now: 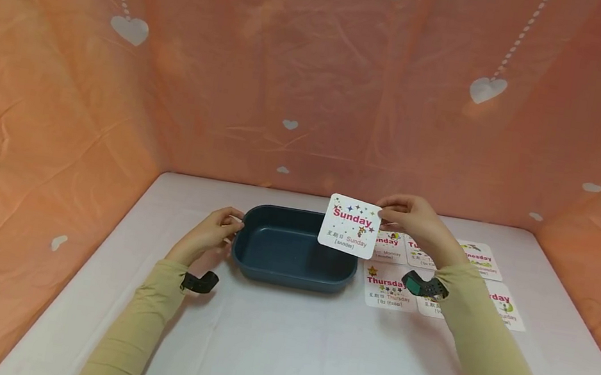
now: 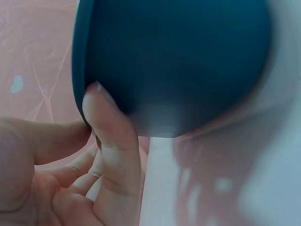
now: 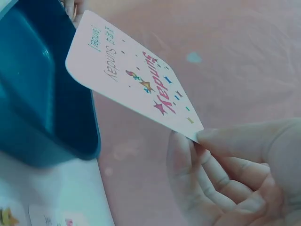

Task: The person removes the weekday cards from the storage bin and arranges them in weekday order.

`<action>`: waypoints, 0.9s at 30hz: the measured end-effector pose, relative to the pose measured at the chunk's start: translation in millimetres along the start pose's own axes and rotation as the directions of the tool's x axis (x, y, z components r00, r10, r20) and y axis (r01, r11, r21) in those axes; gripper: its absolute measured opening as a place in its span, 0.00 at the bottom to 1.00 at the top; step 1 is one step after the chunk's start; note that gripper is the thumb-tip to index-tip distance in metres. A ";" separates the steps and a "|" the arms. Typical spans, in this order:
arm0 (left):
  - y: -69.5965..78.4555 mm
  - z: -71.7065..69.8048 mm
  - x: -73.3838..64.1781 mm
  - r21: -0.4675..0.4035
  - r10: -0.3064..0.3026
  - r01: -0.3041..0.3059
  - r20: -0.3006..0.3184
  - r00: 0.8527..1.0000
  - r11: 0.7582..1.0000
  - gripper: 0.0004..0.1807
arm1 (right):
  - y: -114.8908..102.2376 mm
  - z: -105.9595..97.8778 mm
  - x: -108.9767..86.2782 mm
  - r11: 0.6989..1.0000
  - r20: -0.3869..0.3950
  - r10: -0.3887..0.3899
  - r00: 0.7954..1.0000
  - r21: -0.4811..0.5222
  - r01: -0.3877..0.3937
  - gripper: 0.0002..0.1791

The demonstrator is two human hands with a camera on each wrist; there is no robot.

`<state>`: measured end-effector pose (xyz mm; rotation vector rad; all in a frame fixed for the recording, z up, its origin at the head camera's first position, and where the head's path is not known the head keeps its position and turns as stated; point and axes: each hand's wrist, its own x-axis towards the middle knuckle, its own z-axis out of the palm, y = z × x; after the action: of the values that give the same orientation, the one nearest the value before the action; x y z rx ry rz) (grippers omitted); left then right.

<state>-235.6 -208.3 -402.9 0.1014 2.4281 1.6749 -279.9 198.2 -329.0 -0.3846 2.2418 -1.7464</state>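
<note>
A white square flashcard printed "Sunday" is pinched at one corner between the thumb and fingers of my right hand. It hangs over the right end of a dark blue oblong plastic bin, overlapping its rim in the head view. In the right wrist view the flashcard tilts, its far edge reaching above the bin. My left hand grips the bin's left end. Seen from the left wrist, a finger lies inside the wall of the bin and the thumb outside.
Right of the bin, several weekday flashcards lie in two rows on the white table, including the Thursday card; my right wrist and sleeve partly cover them. Orange cloth with white hearts walls the table at the back and sides.
</note>
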 end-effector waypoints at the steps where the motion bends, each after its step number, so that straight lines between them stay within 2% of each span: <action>1: -0.3 0.1 0.1 -0.001 0.001 -0.001 0.000 1.000 1.000 0.17 | 1.3 -4.3 -4.3 1.000 -0.004 -0.003 1.000 -0.001 0.003 0.17; 6: -0.8 0.6 -0.8 -0.003 0.015 -0.015 0.006 1.000 1.000 0.18 | 11.3 -24.4 -25.6 0.999 -0.030 0.016 0.999 -0.033 -0.017 0.19; 13: -0.6 0.6 -0.7 -0.010 0.001 -0.001 -0.012 1.000 1.000 0.16 | 31.7 -45.9 -45.9 0.994 -0.050 0.072 0.996 -0.082 -0.076 0.20; 20: 1.5 1.6 -0.2 0.013 -0.005 0.006 -0.027 1.000 1.000 0.16 | 52.6 -56.1 -64.0 0.983 -0.047 0.105 0.993 -0.144 -0.111 0.22; 27: -1.6 1.5 0.0 0.005 0.000 0.000 -0.024 1.000 1.000 0.16 | 71.2 -58.5 -79.9 0.976 -0.021 0.148 0.989 -0.157 -0.149 0.22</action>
<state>-235.2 -207.5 -404.9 0.0820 2.4499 1.6797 -230.4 297.2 -380.3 -0.2345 2.3575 -1.5045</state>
